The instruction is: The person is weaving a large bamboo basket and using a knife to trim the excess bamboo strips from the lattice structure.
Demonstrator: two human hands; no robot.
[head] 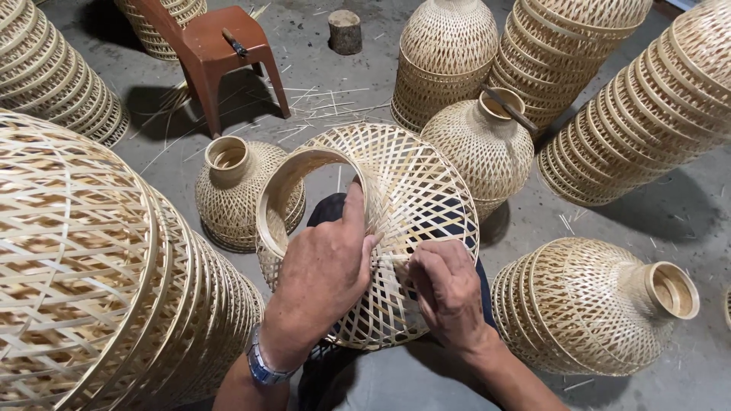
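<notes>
1. Woven bamboo shade [403,190] sits mid-frame on the person's lap, its round rim facing left.
2. Left hand [324,270] grips the shade near the rim, thumb up along the weave.
3. Right hand [445,285] has its fingers pinched shut on a thin strip [396,257] in the weave.
4. Finished shades all around: one lying lower right [590,304], stacks upper right [647,114], a big stack lower left [99,289].
5. Brown stool [221,46] upper left, wood stump [345,30] top centre.
</notes>
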